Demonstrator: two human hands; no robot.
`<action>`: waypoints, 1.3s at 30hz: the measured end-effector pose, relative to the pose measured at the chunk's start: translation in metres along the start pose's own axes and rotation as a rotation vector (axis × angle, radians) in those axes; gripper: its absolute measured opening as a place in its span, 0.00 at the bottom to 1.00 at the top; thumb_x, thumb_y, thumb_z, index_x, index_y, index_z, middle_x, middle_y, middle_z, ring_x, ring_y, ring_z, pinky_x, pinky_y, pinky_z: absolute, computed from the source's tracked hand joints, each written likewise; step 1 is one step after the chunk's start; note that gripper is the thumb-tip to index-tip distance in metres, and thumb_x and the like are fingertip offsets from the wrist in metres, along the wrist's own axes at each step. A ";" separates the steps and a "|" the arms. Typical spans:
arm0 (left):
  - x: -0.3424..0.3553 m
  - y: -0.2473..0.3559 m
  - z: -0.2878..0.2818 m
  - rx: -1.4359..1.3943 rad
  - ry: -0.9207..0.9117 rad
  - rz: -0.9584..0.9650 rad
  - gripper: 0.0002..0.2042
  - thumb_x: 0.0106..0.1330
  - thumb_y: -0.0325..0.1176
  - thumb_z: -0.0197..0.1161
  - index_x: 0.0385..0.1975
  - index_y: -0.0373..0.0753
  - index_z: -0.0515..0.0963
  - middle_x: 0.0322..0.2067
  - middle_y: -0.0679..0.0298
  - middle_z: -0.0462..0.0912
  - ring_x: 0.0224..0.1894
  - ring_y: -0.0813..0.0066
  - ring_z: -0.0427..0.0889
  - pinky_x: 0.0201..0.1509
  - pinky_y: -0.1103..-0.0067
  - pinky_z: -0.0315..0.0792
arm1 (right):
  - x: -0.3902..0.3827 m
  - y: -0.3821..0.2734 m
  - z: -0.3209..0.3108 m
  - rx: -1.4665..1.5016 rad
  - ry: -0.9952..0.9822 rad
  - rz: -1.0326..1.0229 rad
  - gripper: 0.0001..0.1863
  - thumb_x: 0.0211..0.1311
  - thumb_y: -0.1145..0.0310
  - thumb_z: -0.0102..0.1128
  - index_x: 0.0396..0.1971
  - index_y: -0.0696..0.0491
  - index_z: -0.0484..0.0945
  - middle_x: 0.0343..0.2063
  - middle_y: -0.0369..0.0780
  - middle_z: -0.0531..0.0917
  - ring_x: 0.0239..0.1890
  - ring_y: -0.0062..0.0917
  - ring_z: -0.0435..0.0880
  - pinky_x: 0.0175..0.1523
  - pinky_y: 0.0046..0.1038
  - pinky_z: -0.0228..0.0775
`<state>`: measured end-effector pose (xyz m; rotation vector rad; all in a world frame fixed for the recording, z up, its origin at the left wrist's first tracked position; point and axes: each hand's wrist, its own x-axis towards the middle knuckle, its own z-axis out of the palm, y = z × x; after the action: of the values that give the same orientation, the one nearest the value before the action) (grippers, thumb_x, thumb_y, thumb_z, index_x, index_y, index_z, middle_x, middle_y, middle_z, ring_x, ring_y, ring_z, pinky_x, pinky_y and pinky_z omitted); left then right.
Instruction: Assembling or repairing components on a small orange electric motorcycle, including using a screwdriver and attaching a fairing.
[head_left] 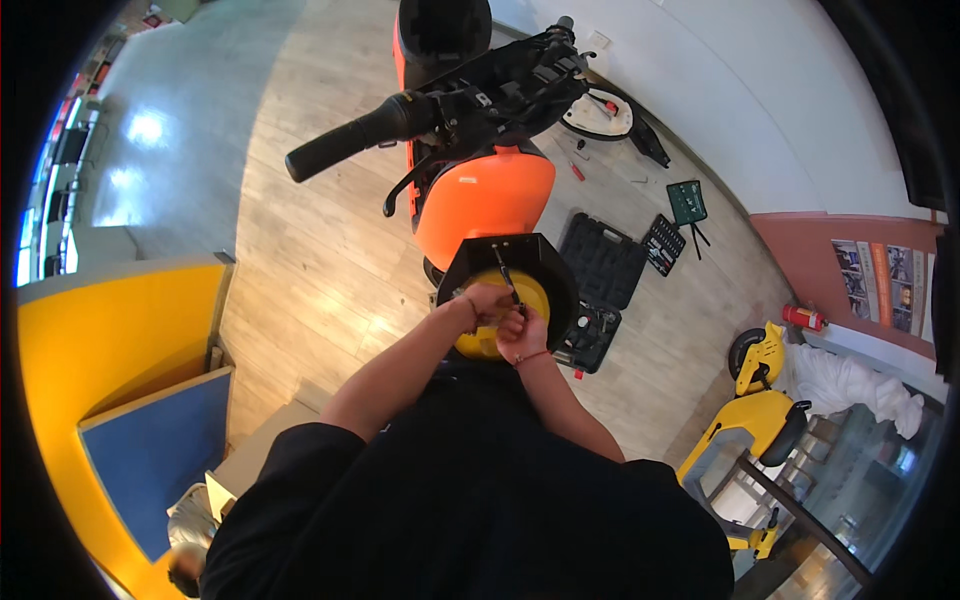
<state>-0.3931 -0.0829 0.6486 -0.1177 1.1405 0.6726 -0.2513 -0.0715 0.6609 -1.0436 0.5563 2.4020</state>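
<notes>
My left hand (486, 303) and my right hand (524, 336) are close together in front of me, fingers closed around a slim dark screwdriver-like tool (507, 277). The tool slants up and away from my hands, its thin far end at the upper rim of a black round housing (565, 287). Yellow (478, 344) shows inside the housing, below my hands. My fingers hide the tool's near end. Just beyond stands the orange front body (487, 200) of a scooter. Its black handlebar (430, 118) has bare cables and fittings in the middle.
To the right on the wooden floor lie an open black tool case (600, 262), a bit set (664, 244) and a green pouch (687, 202). A white-and-black oval part (598, 112) leans by the wall. Yellow scooter (745, 430) and fire extinguisher (803, 318) stand at right, yellow partition (125, 340) at left.
</notes>
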 end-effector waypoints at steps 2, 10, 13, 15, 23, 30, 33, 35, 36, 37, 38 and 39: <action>0.001 0.000 -0.001 0.034 -0.015 -0.007 0.12 0.58 0.45 0.57 0.30 0.43 0.77 0.16 0.72 0.72 0.08 0.85 0.56 0.10 0.84 0.48 | -0.004 0.006 0.013 -0.040 0.008 0.028 0.18 0.64 0.52 0.40 0.20 0.47 0.69 0.13 0.31 0.70 0.12 0.16 0.62 0.15 0.15 0.49; -0.009 0.007 0.011 0.176 0.195 0.116 0.13 0.57 0.46 0.59 0.26 0.42 0.80 0.10 0.72 0.66 0.05 0.82 0.53 0.09 0.80 0.46 | -0.016 0.008 0.016 -1.402 0.247 -0.568 0.23 0.62 0.48 0.42 0.23 0.54 0.73 0.14 0.36 0.76 0.15 0.19 0.74 0.17 0.17 0.60; -0.004 0.010 0.015 0.248 0.236 0.088 0.15 0.55 0.47 0.60 0.25 0.39 0.79 0.12 0.70 0.69 0.06 0.81 0.54 0.09 0.79 0.48 | -0.013 0.006 0.014 -1.205 0.230 -0.546 0.22 0.61 0.49 0.46 0.22 0.54 0.74 0.11 0.36 0.75 0.12 0.20 0.74 0.15 0.17 0.58; 0.008 -0.004 0.018 0.224 0.277 0.153 0.16 0.55 0.47 0.60 0.25 0.38 0.79 0.12 0.69 0.70 0.06 0.81 0.55 0.09 0.79 0.48 | -0.012 0.009 0.013 -1.051 0.281 -0.492 0.22 0.61 0.49 0.45 0.22 0.53 0.73 0.09 0.34 0.73 0.10 0.19 0.70 0.14 0.17 0.55; 0.011 0.001 0.008 0.284 0.154 0.194 0.14 0.56 0.43 0.57 0.25 0.37 0.78 0.13 0.66 0.73 0.07 0.79 0.59 0.10 0.80 0.52 | -0.011 0.007 0.018 -0.082 -0.019 0.133 0.22 0.62 0.47 0.41 0.19 0.48 0.70 0.07 0.30 0.63 0.06 0.17 0.50 0.14 0.17 0.39; -0.006 0.006 0.014 0.106 0.113 0.204 0.14 0.58 0.44 0.55 0.28 0.39 0.78 0.14 0.69 0.73 0.06 0.83 0.56 0.09 0.83 0.49 | -0.029 0.015 0.027 -1.745 0.371 -0.728 0.19 0.59 0.51 0.47 0.28 0.53 0.73 0.17 0.39 0.76 0.21 0.26 0.77 0.24 0.28 0.65; -0.004 0.004 0.011 0.080 0.160 0.172 0.14 0.58 0.44 0.55 0.30 0.39 0.78 0.16 0.69 0.74 0.07 0.83 0.56 0.09 0.83 0.49 | -0.031 0.014 0.036 -2.167 0.422 -0.989 0.19 0.59 0.52 0.49 0.30 0.56 0.72 0.22 0.45 0.79 0.26 0.36 0.80 0.28 0.33 0.69; -0.004 0.001 0.007 0.065 0.191 0.159 0.15 0.57 0.45 0.56 0.30 0.38 0.78 0.16 0.68 0.75 0.07 0.83 0.56 0.09 0.83 0.48 | -0.028 0.011 0.036 -2.333 0.405 -0.963 0.19 0.59 0.53 0.48 0.30 0.56 0.72 0.23 0.46 0.79 0.26 0.39 0.79 0.28 0.35 0.69; -0.006 -0.003 0.004 0.100 0.195 0.207 0.13 0.58 0.42 0.56 0.31 0.37 0.77 0.18 0.66 0.76 0.10 0.82 0.62 0.11 0.83 0.55 | -0.028 0.010 0.034 -2.409 0.382 -0.957 0.18 0.59 0.53 0.48 0.30 0.56 0.72 0.23 0.46 0.79 0.26 0.39 0.79 0.28 0.35 0.69; -0.008 -0.007 0.001 0.136 0.199 0.257 0.12 0.59 0.39 0.55 0.32 0.35 0.76 0.20 0.64 0.77 0.12 0.80 0.68 0.14 0.83 0.61 | -0.027 0.008 0.032 -2.484 0.357 -0.952 0.17 0.59 0.54 0.48 0.29 0.56 0.72 0.24 0.46 0.80 0.25 0.38 0.79 0.28 0.35 0.70; -0.011 -0.015 -0.002 0.136 0.203 0.255 0.12 0.59 0.39 0.55 0.32 0.35 0.76 0.20 0.64 0.77 0.12 0.80 0.68 0.14 0.83 0.61 | -0.026 0.006 0.029 -2.482 0.353 -0.949 0.17 0.59 0.54 0.48 0.29 0.56 0.72 0.24 0.46 0.80 0.25 0.38 0.79 0.28 0.35 0.70; -0.016 -0.026 -0.005 0.120 0.278 0.517 0.11 0.59 0.35 0.55 0.32 0.33 0.76 0.22 0.62 0.78 0.18 0.78 0.73 0.21 0.83 0.66 | -0.024 0.004 0.026 -2.526 0.326 -0.969 0.16 0.60 0.55 0.47 0.28 0.55 0.72 0.23 0.45 0.80 0.25 0.38 0.80 0.27 0.35 0.70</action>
<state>-0.3870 -0.1123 0.6541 0.2005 1.4948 1.0649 -0.2539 -0.0665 0.6959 -1.4588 -2.7146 0.7607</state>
